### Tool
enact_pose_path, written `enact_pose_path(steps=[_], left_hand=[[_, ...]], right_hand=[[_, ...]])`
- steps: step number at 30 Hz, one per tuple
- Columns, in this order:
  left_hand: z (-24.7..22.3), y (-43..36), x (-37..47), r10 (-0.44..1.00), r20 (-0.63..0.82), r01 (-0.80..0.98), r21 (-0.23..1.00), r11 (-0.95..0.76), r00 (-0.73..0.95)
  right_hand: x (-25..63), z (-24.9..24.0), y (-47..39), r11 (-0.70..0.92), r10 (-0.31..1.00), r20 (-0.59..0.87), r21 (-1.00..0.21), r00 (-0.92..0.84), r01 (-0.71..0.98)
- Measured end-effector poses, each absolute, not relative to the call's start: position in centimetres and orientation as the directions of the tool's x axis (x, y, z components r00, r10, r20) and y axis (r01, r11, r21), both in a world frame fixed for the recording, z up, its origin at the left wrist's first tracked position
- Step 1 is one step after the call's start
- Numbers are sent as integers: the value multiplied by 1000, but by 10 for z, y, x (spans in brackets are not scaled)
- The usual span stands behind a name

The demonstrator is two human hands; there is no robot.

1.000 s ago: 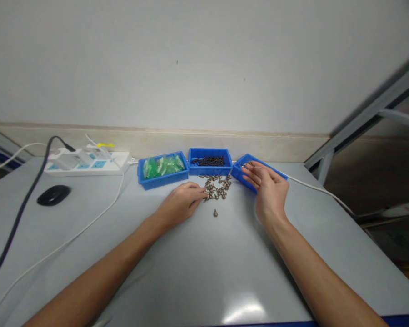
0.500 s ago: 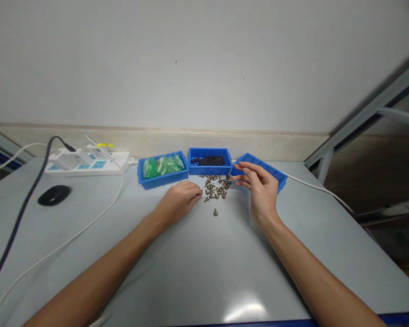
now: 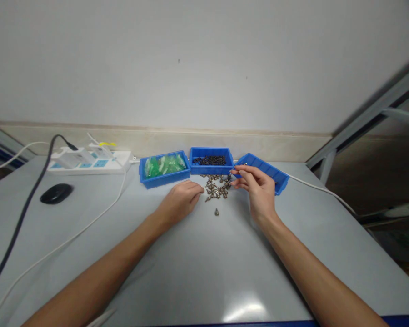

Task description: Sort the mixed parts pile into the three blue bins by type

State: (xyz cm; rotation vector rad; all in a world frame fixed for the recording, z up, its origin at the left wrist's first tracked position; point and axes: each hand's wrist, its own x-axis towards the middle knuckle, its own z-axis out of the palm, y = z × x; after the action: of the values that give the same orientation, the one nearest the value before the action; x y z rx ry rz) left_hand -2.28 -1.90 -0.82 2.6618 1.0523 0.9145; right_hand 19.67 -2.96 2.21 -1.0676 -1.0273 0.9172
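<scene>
Several small metal screws point(image 3: 218, 186) lie in a loose pile on the grey table, and a single one point(image 3: 217, 212) sits apart in front of them. At the pile's left edge, my left hand point(image 3: 182, 200) is closed, fingertips pinched together; whatever they hold is too small to make out. My right hand point(image 3: 259, 186) hovers by the pile's right side, in front of the tilted right blue bin point(image 3: 264, 169). Its thumb and fingers are curled and slightly apart, with nothing visible between them. Behind the pile, the middle blue bin point(image 3: 211, 170) holds dark screws point(image 3: 209, 160).
A left blue bin point(image 3: 165, 180) contains green and clear packets point(image 3: 165, 165). Farther left are a white power strip point(image 3: 122, 161) with plugs, a black mouse point(image 3: 56, 194) and cables running to the front. A wall rises behind; a metal frame point(image 3: 361, 122) stands at the right.
The fingers of my right hand have drawn slightly closer together and dipped a little toward the pile. My left hand remains pinched at the pile's edge. The view has shifted slightly.
</scene>
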Motion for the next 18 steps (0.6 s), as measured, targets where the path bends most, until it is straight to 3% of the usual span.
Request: enact_pose_path(steps=[5, 8, 13, 18], left_hand=[[-3, -21, -21, 663, 605, 521, 429, -738, 441], [2, -23, -18, 702, 603, 464, 532, -708, 380], [6, -25, -11, 924, 311, 206, 912, -356, 221], [10, -28, -7, 969, 95, -11, 995, -95, 227]], right_hand=[[196, 23, -31, 221, 961, 205, -973, 186, -69], [194, 22, -31, 199, 975, 195, -979, 103, -35], [190, 17, -33, 143, 987, 135, -985, -82, 95], [188, 19, -37, 71, 962, 54, -996, -266, 55]])
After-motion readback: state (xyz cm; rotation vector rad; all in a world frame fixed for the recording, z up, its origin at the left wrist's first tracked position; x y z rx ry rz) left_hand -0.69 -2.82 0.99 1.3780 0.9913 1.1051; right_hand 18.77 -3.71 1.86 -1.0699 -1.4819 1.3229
